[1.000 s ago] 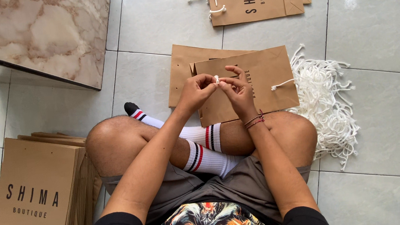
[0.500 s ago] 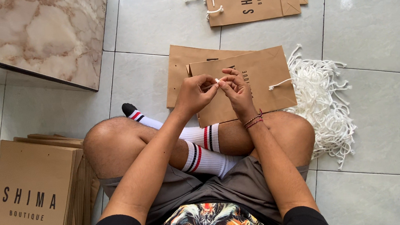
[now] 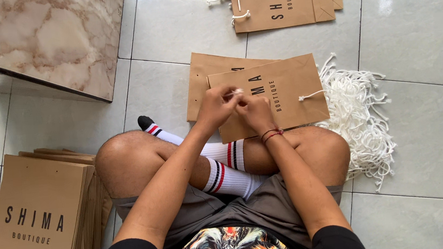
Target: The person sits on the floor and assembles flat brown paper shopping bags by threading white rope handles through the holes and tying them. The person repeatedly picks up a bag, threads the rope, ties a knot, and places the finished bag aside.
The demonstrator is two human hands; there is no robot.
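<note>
While I sit cross-legged on the tiled floor (image 3: 416, 27), my left hand (image 3: 219, 106) and right hand (image 3: 255, 111) are pressed close together, fingertips pinching a white cord (image 3: 236, 92) over the near paper bag (image 3: 283, 95), which lies just beyond my knees. To do this well, I judge I should keep the cord taut and the bag flat. Compared with a second ago, my hands have drawn closer and bunched, and the bag sits slightly differently; the heap of cords (image 3: 357, 123) lies to the right.

Paper bags (image 3: 280, 1), cords (image 3: 359, 112) on tiled floor (image 3: 411, 33)
</note>
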